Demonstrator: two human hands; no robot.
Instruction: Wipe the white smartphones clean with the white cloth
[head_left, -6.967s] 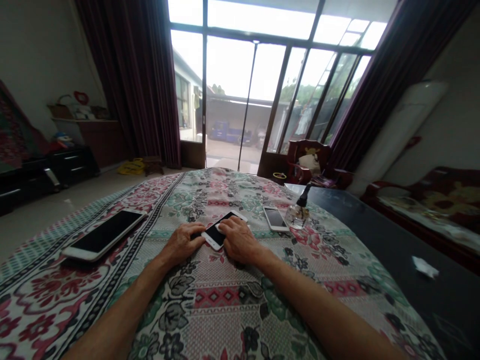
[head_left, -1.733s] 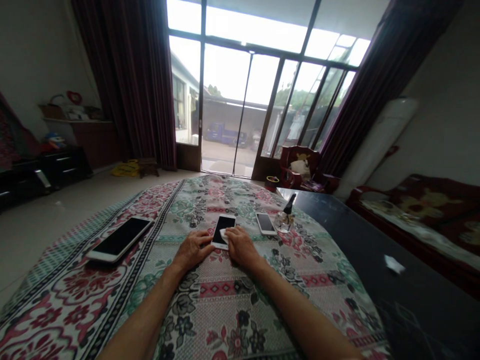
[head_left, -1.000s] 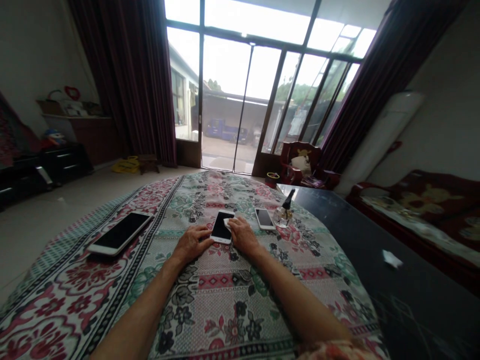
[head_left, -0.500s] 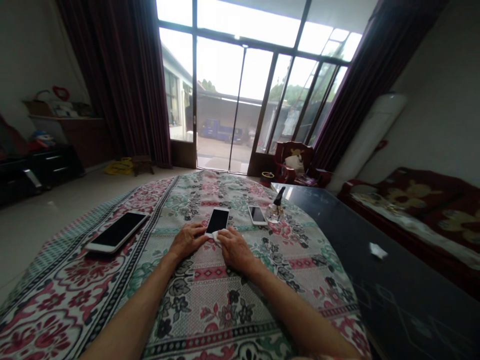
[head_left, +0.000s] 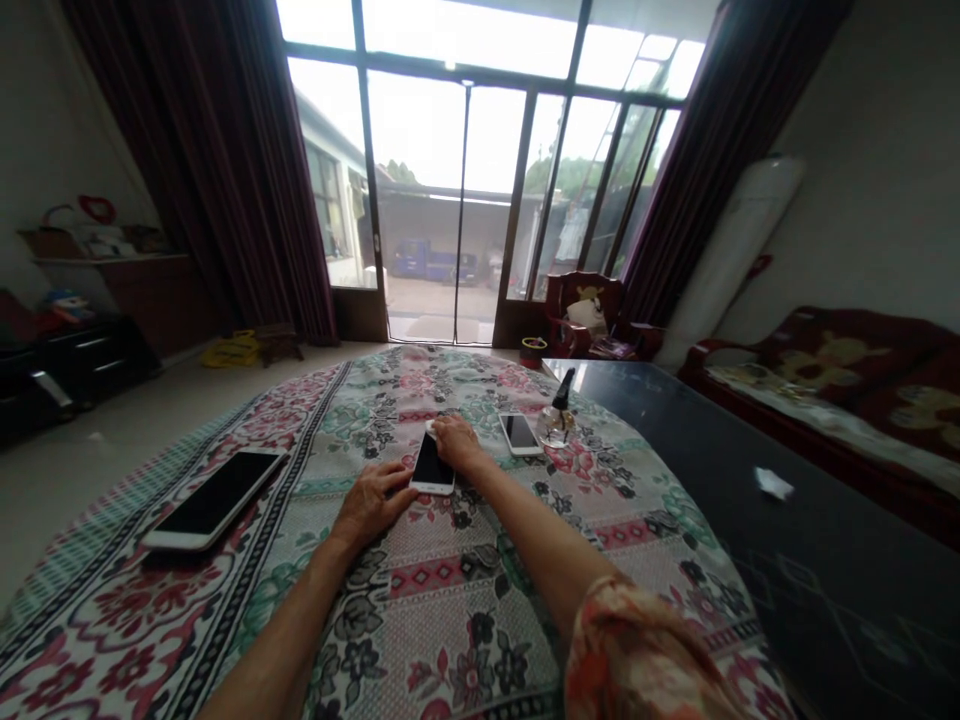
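Observation:
A white-framed smartphone with a dark screen lies flat on the table in front of me. My left hand rests on the cloth, its thumb and fingertips against the phone's lower left edge. At the phone's top end, my right hand has its fingers closed on a small white tissue pressed to the screen. A second white smartphone lies to the right, beside a clear glass bottle with a black top. Over on the left is a larger white tablet-like device, screen up.
A patterned tablecloth covers the round table. Along its right side stands a dark glossy table with a crumpled white paper on it. Beyond are a wooden armchair, a sofa and glass doors.
My right hand has slid with the tissue from the phone's near end up to its far end. My left hand stays at the phone's lower left. The view has shifted slightly.

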